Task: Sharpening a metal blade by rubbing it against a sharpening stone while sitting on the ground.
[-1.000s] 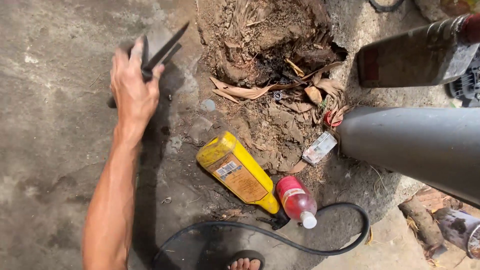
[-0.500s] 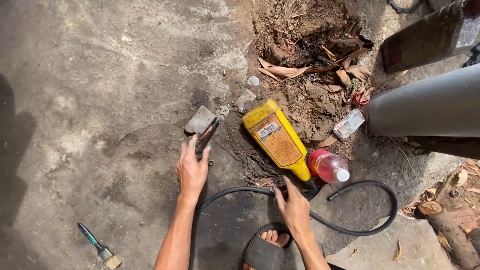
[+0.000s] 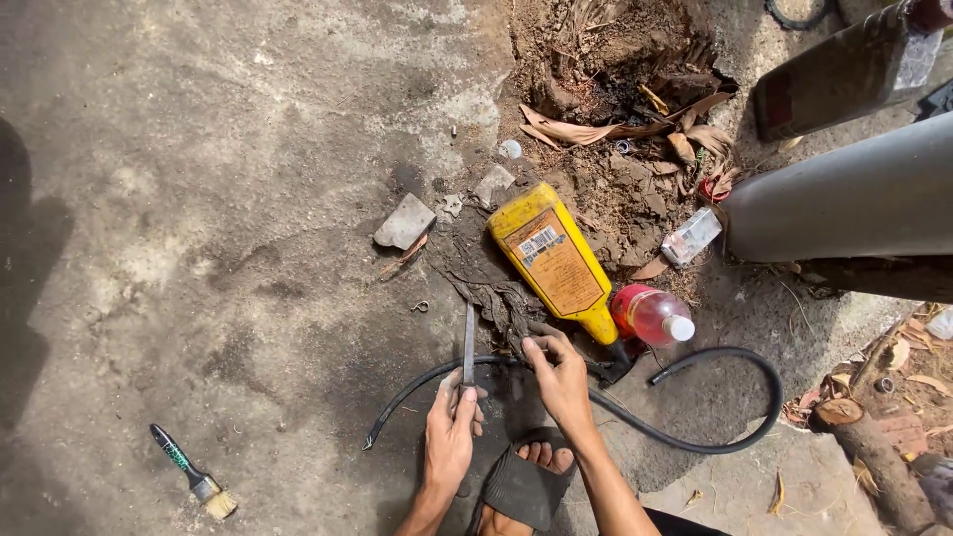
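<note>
My left hand [image 3: 452, 432] grips a narrow metal blade [image 3: 468, 342] that points away from me and lies across a black rubber hose [image 3: 695, 444] on the concrete. My right hand [image 3: 561, 382] pinches the same hose just right of the blade. The hose curves off to the right and loops back toward a red bottle with a white cap [image 3: 650, 315]. A yellow oil bottle [image 3: 551, 263] lies on its side just beyond my right hand. My foot in a dark sandal [image 3: 526, 481] rests below both hands.
A paintbrush [image 3: 189, 471] lies at lower left and a flat stone chip [image 3: 405, 223] beyond the hands. A pit of dirt and dry leaves [image 3: 615, 89] is at top centre. A thick grey pipe [image 3: 844, 203] crosses the right side, with a log [image 3: 874, 457] below it.
My left hand has come from the stone chip down to the hose, the blade now laid across it. My right hand has closed on the hose beside it.
</note>
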